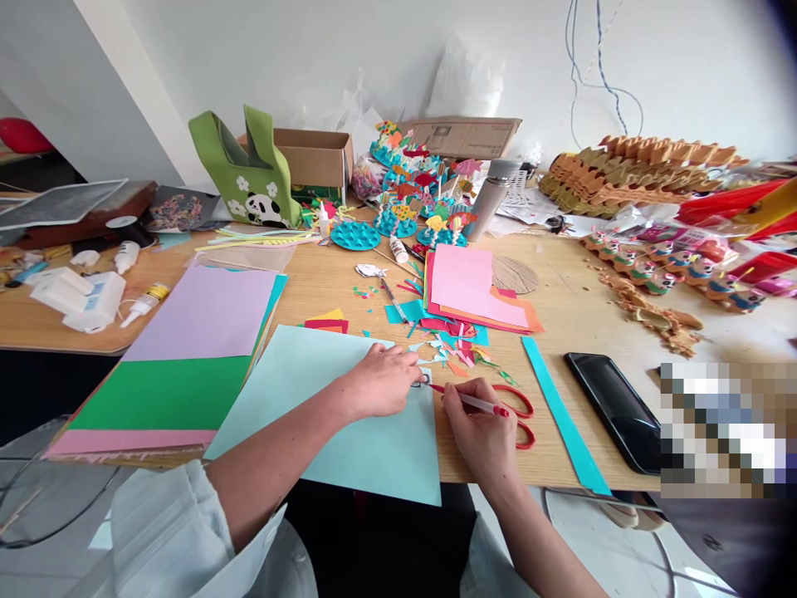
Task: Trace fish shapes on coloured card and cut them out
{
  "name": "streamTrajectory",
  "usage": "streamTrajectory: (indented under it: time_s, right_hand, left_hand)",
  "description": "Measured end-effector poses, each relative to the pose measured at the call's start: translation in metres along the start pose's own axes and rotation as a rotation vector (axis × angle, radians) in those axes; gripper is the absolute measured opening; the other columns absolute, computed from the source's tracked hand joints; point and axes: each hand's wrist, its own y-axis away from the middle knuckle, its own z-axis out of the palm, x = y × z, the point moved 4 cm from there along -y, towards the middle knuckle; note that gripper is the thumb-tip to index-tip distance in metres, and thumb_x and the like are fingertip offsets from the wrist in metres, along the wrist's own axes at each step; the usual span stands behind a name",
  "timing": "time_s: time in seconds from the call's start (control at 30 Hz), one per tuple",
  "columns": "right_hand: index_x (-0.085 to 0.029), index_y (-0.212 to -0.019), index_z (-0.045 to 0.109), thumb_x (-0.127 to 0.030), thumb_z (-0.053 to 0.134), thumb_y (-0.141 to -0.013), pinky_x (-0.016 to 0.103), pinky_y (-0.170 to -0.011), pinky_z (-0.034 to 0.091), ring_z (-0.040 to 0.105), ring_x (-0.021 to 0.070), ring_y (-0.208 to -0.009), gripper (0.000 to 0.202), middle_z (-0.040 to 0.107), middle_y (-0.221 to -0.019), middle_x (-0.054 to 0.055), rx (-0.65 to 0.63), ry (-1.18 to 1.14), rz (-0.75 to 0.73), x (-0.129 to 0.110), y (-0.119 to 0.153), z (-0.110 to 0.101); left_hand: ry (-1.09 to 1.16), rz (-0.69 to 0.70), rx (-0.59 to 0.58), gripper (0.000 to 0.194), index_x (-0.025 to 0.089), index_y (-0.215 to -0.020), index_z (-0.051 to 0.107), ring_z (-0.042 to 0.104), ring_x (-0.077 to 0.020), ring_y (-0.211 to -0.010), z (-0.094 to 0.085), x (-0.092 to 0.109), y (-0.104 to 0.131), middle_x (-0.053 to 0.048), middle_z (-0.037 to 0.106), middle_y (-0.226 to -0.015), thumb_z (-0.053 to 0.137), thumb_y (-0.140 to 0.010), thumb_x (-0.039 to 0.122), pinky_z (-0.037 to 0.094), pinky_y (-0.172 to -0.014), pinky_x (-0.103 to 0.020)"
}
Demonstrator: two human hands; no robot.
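A pale blue sheet of paper (324, 407) lies at the table's front edge. My left hand (383, 380) rests on it, fingers spread and bent, fingertips near the right edge. By the fingertips is a small white piece with a dark outline (427, 378), partly covered; whether it is loose or drawn on cannot be told. My right hand (482, 423) is closed around a pen with a red tip and cap end (478, 402), its point at that small piece. Red-handled scissors (528, 407) lie beside my right hand, partly hidden by it.
Coloured sheets (180, 390) lie left, pink and orange sheets (466, 286) ahead among paper scraps (452, 332). A teal strip (564, 415) and black phone (613, 411) are right. Behind stand a green panda bag (255, 178), fish-decorated crafts (404, 208) and a tumbler (495, 199).
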Motion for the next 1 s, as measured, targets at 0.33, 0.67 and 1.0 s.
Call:
streamTrajectory:
  time_s: [0.33,0.67,1.0]
  right_hand:
    - [-0.022,-0.068,0.050,-0.039,0.058,-0.087,0.025,-0.050,0.044,0.059,0.0147,-0.053,0.027,0.060,-0.058,-0.002,0.012,-0.047,0.061,0.006,0.001,0.001]
    - [-0.025,-0.123,0.055,-0.030,0.038,-0.098,0.041,-0.084,0.051,0.061,0.0239,-0.100,0.030,0.070,-0.096,0.007,-0.119,0.003,-0.135,-0.002,-0.004,0.005]
    - [-0.020,-0.114,0.056,-0.026,0.038,-0.099,0.041,-0.076,0.050,0.056,0.0255,-0.093,0.025,0.068,-0.090,0.010,-0.194,0.078,-0.225,-0.005,-0.006,0.014]
  left_hand:
    - [-0.004,-0.007,0.003,0.046,0.024,-0.120,0.061,0.052,-0.0233,-0.109,0.001,0.000,0.000,-0.007,0.060,-0.116,0.044,-0.081,0.006,0.037,-0.090,-0.038]
    - [-0.001,-0.004,0.008,0.045,0.023,-0.118,0.062,0.052,-0.0232,-0.107,-0.001,0.001,0.001,-0.007,0.060,-0.113,0.043,-0.082,0.005,0.037,-0.090,-0.038]
    - [-0.024,-0.001,0.026,0.040,0.022,-0.112,0.063,0.054,-0.0244,-0.103,-0.002,0.003,0.003,-0.008,0.061,-0.111,0.043,-0.081,0.006,0.039,-0.087,-0.039]
